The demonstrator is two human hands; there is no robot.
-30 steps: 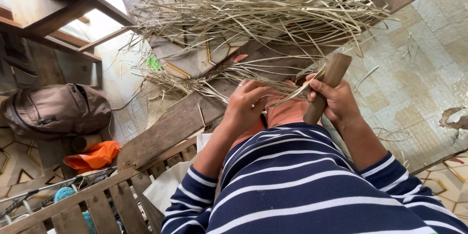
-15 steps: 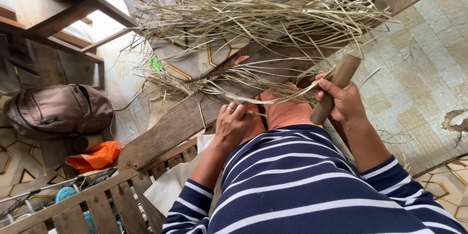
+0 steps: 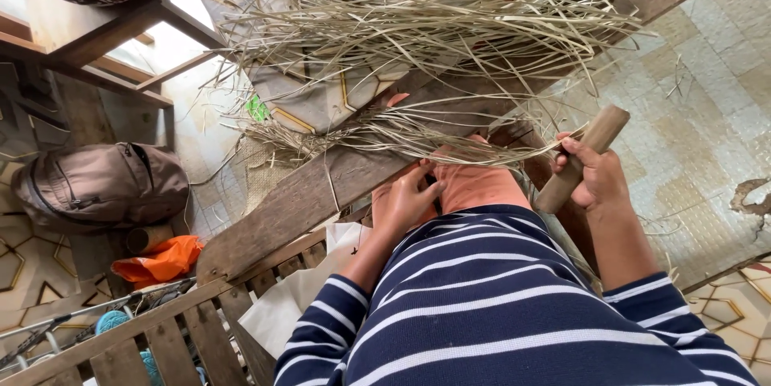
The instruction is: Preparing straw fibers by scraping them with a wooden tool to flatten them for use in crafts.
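— What's in the right hand (image 3: 596,177)?
— Its fingers are wrapped tight round a wooden handle (image 3: 580,157), right of the knee.
— And the left hand (image 3: 409,200)?
— Fingers loosely curled, touching dry fibre strands (image 3: 418,138) lying across the wooden plank (image 3: 297,201).

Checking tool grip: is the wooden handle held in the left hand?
No. The right hand grips the wooden handle; the left hand rests by the dry strips.
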